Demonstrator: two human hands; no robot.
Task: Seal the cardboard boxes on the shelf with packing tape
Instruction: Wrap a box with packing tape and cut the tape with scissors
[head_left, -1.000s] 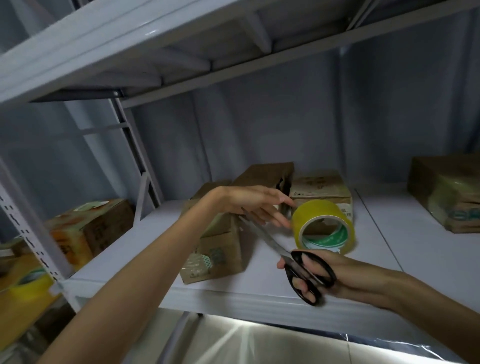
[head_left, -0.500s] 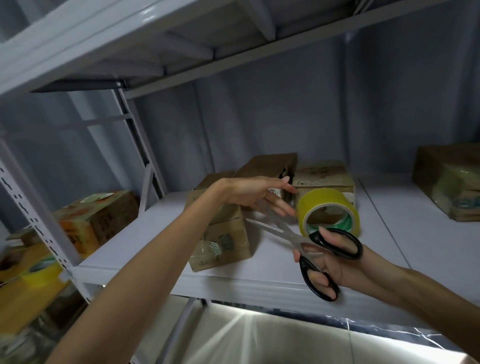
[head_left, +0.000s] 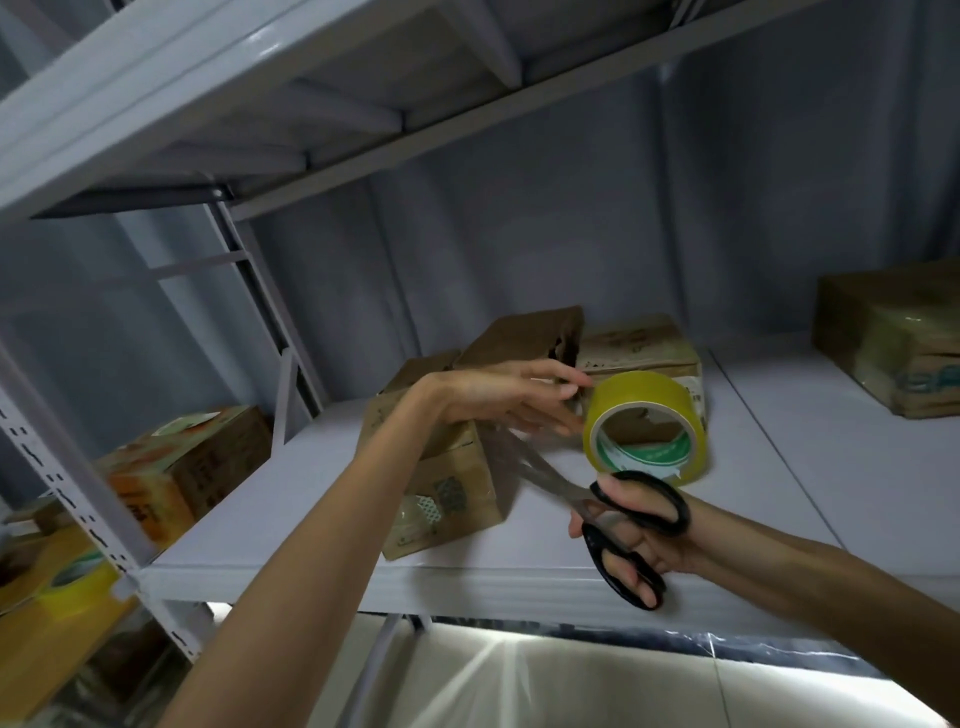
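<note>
**Entry: tape cut in hand, middle shelf**

Risks, judged from the present layout:
- Clear tape strip between box and roll barely visible; cut likely to land off-line or miss.
- Blades of scissors (head_left: 597, 512) pointing up-left toward the left hand's fingers (head_left: 558, 423); nick possible if blades close while fingers stay in the path.
- Tape roll (head_left: 649, 428) standing on edge on the shelf (head_left: 831, 483); liable to roll or tip once the strip is severed.
- Slack strip prone to folding back and sticking to itself before being pressed down.

Hand pose:
- Left hand (head_left: 498, 395): forearm reaching up and across from lower left, palm down over the near cardboard box (head_left: 447, 483), fingers extended toward the roll. Whether fingertips pinch the tape: cannot tell; nothing plainly gripped.
- Right hand (head_left: 644, 540): wrist low at the shelf's front edge, thumb and fingers through the 2 black loops, holding the scissors; blades parted narrowly, tips blurred.

Location of task items:
- Near cardboard box at shelf centre, just left of the roll.
- 2 more boxes (head_left: 634, 345) directly behind, touching.
- 1 taped box (head_left: 893, 332) far right, well apart.
- Orange box (head_left: 171, 467) on the neighbouring bay, left.
</note>
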